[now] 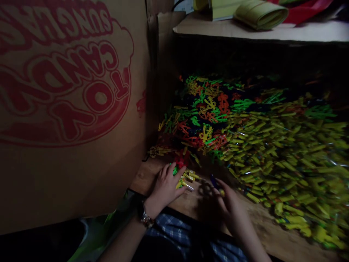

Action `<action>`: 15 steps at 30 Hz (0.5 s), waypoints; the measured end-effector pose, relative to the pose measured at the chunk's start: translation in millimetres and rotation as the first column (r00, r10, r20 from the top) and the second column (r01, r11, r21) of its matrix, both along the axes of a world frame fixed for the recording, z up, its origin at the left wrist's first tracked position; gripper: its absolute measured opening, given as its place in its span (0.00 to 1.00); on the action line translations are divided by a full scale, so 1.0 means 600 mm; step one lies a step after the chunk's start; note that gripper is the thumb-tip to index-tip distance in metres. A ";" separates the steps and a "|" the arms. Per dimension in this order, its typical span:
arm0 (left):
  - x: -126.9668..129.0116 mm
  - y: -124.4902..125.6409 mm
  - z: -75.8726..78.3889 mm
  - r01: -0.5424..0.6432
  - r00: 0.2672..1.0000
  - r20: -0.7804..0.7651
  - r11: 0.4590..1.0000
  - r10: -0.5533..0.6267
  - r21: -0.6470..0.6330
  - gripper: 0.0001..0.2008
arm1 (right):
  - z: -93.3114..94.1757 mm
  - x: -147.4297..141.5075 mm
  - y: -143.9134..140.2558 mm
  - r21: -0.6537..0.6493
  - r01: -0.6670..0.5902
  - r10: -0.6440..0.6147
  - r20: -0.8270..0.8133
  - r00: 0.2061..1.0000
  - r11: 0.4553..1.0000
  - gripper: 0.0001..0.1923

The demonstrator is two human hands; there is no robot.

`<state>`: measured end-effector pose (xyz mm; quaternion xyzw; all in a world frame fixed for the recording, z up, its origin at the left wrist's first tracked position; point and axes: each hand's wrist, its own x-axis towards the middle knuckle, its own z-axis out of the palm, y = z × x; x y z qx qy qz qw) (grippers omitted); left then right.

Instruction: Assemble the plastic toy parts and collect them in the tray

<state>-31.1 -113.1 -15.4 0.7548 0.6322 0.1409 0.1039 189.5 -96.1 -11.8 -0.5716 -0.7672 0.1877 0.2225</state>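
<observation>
Head view: a person is working in dim light at a wooden tabletop (261,225) heaped with small plastic parts.
Handful of pieces: yellow and green plastic pieces (183,177) are lying under and just past the fingertips of the left hand (166,187), on bare wood.
Left grip: the fingers are curling loosely over those pieces, touching them; a clenched hold is not showing, so I cannot tell whether they are gripped.
Right hand: the right hand (231,207) is reaching forward just right of the left one, fingertips pinching a small dark blue piece (214,182); blur is hiding the detail.
Beyond the grips: a mixed heap of red, green and yellow pieces (207,120) is lying ahead; a large spread of yellow-green pieces (289,156) is stretching off to the right.
Left of the grips: a printed cardboard box (71,109) is standing upright.
Step in hand: judging by the hands, small pieces are being gathered and fitted together at the near edge.
Next move calls for: a fine pinch and careful lining-up, hard in this light.
</observation>
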 end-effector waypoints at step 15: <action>-0.073 -0.017 0.016 0.200 0.975 -0.116 0.976 -0.189 0.088 0.18 | 0.051 -0.190 0.194 -0.087 -0.298 0.306 0.104 0.946 0.951 0.29</action>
